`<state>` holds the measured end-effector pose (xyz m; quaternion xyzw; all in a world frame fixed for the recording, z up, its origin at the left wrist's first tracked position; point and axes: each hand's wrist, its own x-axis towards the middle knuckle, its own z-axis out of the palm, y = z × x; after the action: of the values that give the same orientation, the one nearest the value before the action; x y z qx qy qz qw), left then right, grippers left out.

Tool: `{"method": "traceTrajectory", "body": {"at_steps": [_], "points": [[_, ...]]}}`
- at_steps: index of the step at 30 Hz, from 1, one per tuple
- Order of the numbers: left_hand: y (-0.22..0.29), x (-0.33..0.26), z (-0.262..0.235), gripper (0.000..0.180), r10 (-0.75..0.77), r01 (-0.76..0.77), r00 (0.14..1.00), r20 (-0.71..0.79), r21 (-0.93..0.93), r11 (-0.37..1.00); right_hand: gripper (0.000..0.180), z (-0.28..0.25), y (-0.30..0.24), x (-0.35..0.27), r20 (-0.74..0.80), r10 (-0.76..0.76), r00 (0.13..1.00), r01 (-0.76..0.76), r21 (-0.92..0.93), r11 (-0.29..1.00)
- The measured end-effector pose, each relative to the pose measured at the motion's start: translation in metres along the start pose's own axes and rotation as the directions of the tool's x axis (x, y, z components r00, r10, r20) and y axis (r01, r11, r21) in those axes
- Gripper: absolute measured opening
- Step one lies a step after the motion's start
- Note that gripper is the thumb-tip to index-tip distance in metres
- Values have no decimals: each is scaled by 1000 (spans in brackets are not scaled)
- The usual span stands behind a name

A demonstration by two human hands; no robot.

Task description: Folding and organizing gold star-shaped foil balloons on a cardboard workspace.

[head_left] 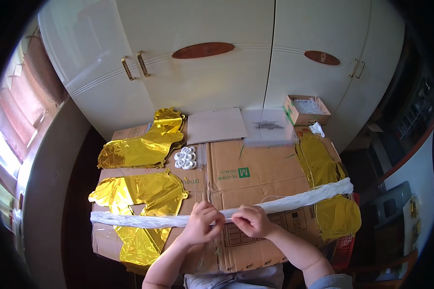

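A long bundle of thin white string [306, 196] stretches across the cardboard from left to right. My left hand [202, 223] is closed in a pinch at its middle. Just beside it my right hand [253, 222] is closed too, its fingertips pinching a fine white strand in the small gap between the hands. The fingers cover the exact hold. Flat gold foil balloons [152, 185] lie under the bundle's left part, and more gold foil balloons [337, 216] lie under its right end.
Another stack of gold foil balloons [142, 148] lies far left, near several small white rolls [185, 158]. Behind are a grey board [214, 125], clear plastic bags [269, 126] and an open box [313, 117]. Flattened cardboard [255, 164] covers the table. Cream cabinets [202, 82] stand beyond.
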<state>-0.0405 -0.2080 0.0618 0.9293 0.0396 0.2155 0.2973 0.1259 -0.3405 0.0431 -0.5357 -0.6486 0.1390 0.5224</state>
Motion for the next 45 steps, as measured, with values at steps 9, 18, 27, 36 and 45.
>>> {"method": "traceTrajectory", "body": {"at_steps": [9, 18, 27, 36, 45], "points": [[18, 8, 11, 13, -89, 80, 972, -215, -50, 996, 7, 11, -2, 4, 8, -52, 999, 52, 39, 998], [-6, -14, 9, 18, -337, 236, 910, 243, -970, -63, 6, 0, 9, 6, 7, -129, 992, 129, -116, 985], [5, -10, 7, 16, -281, 373, 928, 246, -631, 680, 6, -2, 1, 5, 25, -124, 992, 124, 5, 992], [10, 0, 0, 18, -85, 92, 993, -83, 92, 991, 6, 1, -2, 2, 58, -143, 988, 145, -35, 989], [8, 1, 10, 17, -364, 168, 922, -130, -713, 681, 6, 4, -1, 2, 114, -140, 984, 136, 34, 990]]}}
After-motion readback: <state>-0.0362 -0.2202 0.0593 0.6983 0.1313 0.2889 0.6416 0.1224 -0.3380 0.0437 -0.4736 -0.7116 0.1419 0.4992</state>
